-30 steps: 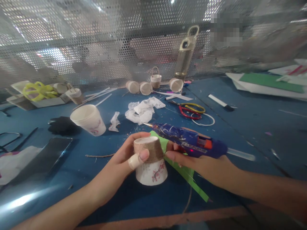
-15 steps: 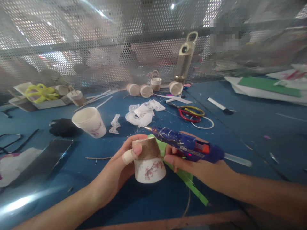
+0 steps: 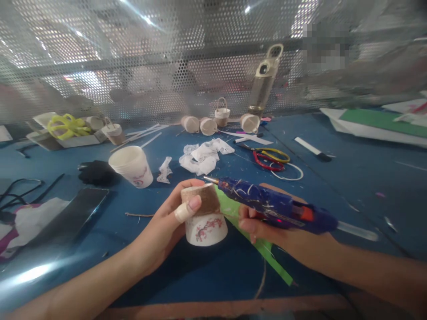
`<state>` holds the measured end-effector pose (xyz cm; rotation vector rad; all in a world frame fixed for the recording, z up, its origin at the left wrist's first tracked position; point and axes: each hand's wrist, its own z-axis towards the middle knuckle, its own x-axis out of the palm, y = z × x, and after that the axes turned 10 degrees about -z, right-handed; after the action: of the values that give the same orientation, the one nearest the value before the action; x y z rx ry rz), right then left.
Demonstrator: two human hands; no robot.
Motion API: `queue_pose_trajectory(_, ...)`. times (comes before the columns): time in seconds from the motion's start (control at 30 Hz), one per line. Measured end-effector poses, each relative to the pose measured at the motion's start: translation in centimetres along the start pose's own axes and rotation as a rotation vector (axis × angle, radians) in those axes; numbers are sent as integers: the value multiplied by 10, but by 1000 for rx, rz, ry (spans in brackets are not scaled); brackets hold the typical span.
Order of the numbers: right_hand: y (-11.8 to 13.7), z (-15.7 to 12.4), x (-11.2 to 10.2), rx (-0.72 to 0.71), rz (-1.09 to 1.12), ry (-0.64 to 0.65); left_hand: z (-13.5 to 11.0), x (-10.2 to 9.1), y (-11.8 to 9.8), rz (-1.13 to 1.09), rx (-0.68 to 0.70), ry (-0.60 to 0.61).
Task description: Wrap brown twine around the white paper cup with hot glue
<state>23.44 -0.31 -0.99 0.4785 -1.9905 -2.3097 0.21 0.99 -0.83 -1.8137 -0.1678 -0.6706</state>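
My left hand (image 3: 170, 220), with a bandage round its thumb, grips an upside-down paper cup (image 3: 209, 230) printed with pink blossoms. Brown twine (image 3: 202, 200) is wound round the cup's narrower upper half. In my right hand (image 3: 263, 229) lies a blue glue gun (image 3: 256, 195); its metal nozzle points left, just above the cup's upturned base. A clear glue stick (image 3: 358, 231) juts from the gun's back. The fingertips of my right hand pinch a strand of twine running to the cup. Beneath them lies a green strip (image 3: 275, 262).
White lace (image 3: 202, 155), scissors (image 3: 270, 160) and stacked paper cups (image 3: 131, 166) lie beyond my hands. Several twine-wrapped cups (image 3: 208, 126) and a bottle (image 3: 263, 84) stand before a perforated metal screen (image 3: 150, 80). A dark phone (image 3: 76, 218) is at left.
My right hand and the glue gun have shifted right, a little away from the cup. The cup has tipped slightly in my left hand. The whole view has shifted a little.
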Motion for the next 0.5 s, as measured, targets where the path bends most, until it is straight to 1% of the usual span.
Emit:
queue_pose_trajectory(0.1,2,-3,-5,-125,-239,-29,0,-1,-1,-43,4,-1)
queue_pose_trajectory(0.17,3,-4,-8,-210,-359,-38,0,0,-2,-80,14,-11)
queue_pose_trajectory(0.23,5,-5,-13,-305,-425,-28,-2,0,-3,-114,18,-17)
queue_pose_trajectory(0.3,6,-5,-17,-395,-456,23,-2,-1,-4,-130,12,-13)
queue_pose_trajectory(0.4,6,-4,-22,-444,-496,105,-3,-2,-4,-135,17,-12)
queue_pose_trajectory(0.5,5,-5,-24,-445,-538,95,-3,-3,-3,-157,36,-21)
